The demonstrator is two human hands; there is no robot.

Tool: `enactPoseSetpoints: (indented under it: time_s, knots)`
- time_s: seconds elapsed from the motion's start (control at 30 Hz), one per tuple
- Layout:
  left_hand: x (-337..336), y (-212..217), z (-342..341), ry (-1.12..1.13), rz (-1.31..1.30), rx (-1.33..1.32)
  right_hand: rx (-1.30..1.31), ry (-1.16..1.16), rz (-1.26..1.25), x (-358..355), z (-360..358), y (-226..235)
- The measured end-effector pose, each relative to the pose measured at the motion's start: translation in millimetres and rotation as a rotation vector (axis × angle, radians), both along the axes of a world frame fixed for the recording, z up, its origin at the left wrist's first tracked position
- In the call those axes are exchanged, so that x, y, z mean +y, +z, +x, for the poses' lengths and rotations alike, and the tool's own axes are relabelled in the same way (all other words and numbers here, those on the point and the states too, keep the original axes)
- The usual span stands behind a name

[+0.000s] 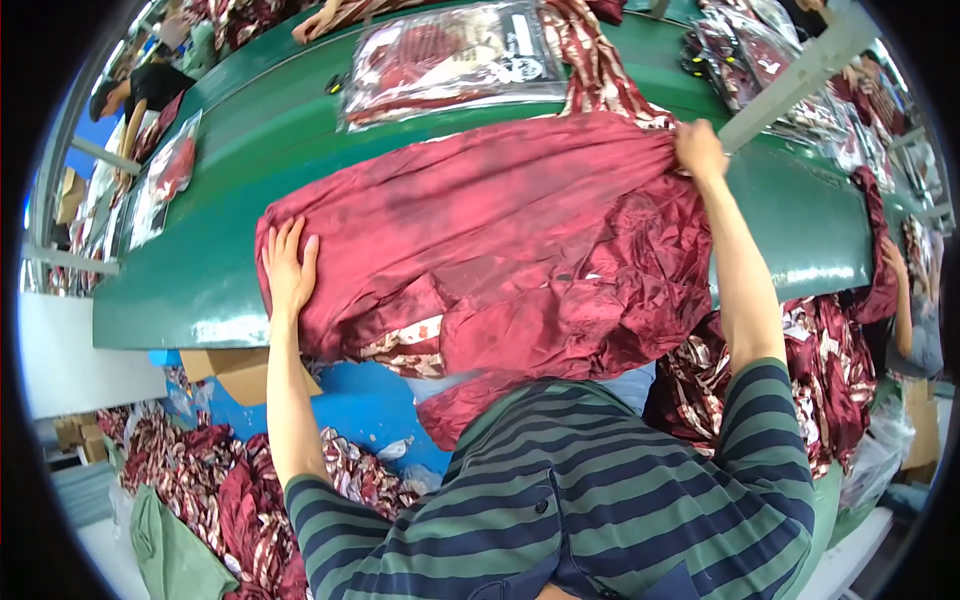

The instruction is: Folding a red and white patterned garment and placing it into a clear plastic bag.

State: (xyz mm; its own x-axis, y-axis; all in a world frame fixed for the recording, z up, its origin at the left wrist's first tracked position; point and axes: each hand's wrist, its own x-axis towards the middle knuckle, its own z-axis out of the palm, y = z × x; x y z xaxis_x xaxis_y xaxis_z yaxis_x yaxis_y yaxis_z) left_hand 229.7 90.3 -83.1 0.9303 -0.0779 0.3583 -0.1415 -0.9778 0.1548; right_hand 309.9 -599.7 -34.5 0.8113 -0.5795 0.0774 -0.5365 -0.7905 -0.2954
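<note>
evidently, a large dark-red silky cloth [480, 215] is spread across the middle of the frame, laid over a smooth green tabletop [820, 225], with its lower part bunched and draped over the near edge. at the cloth's left end, it is pressed by the flat left hand [289, 265], whose fingers are extended and closed on nothing. at its upper right corner, gathered fabric is gripped in the curled right hand [700, 150]. just above the cloth, at the top centre, a clear plastic package of red-and-white fabric [455, 65] is set, flanked on its right by a crumpled red-and-white patterned cloth [597, 65]. in the lower left, a heap of red-and-white patterned fabric [225, 485] is seen, beside a plain green cloth [175, 550].
</note>
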Motion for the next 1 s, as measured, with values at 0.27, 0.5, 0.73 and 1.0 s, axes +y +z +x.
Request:
enactPoseSetpoints:
  time_s: [0.27, 0.5, 0.73, 1.0]
  knots:
    - [10.5, -2.4, 11.9, 0.032, -0.030, 0.045, -0.334, 0.231, -0.414, 19.1, -11.4, -2.8]
    - [2.9, 8.9, 22.0, 0.011, -0.067, 0.060, -0.146, 0.247, -0.382, 52.6, -3.7, -25.1]
    - [-19.5, 14.6, 17.3, -0.111, -0.092, 0.074, -0.088, 0.132, -0.441, 10.3, -51.5, -21.8]
    - [-32.9, 34.4, 17.6, -0.216, -0.149, 0.150, 0.247, 0.008, -0.434, 19.0, -77.8, -0.8]
